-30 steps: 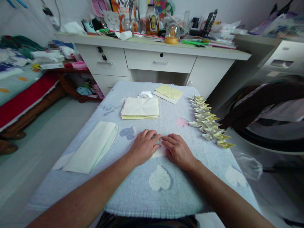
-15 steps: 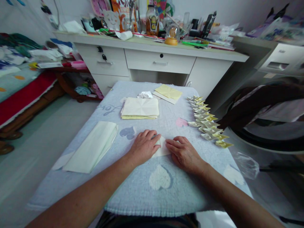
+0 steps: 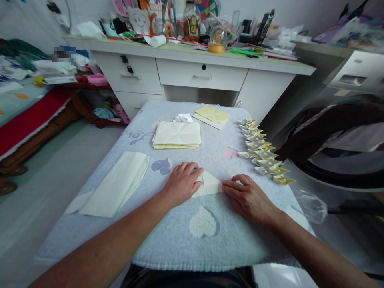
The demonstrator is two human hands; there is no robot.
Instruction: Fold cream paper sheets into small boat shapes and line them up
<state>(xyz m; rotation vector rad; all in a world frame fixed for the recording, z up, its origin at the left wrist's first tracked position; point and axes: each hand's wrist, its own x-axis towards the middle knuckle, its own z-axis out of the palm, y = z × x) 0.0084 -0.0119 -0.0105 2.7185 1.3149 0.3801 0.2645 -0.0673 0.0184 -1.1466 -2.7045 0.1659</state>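
Observation:
A small folded sheet of paper [image 3: 211, 185], pale and roughly triangular, lies flat on the cloth-covered table between my hands. My left hand [image 3: 183, 180] rests over its left part, fingers spread and lying on it, so that end is hidden. A short dark line shows near the left fingertips. At the sheet's right corner, the fingers of my right hand [image 3: 244, 196] are pressed together on the tip. Farther right, several small folded paper boats [image 3: 261, 154], white and yellow, stand in rows. Ahead of my left hand sits a stack of creased paper [image 3: 177, 134].
A folded pale sheet [image 3: 115, 186] lies on the left of the table [image 3: 168, 244]. Yellow and white papers [image 3: 212, 115] and a crumpled white piece [image 3: 183, 117] are toward the back. Behind stands a cluttered desk [image 3: 204, 76]; a washing machine [image 3: 354, 84] is at right.
My right hand has slid rightward along the folded paper to its corner, uncovering more of the sheet. My left hand stays in nearly the same place.

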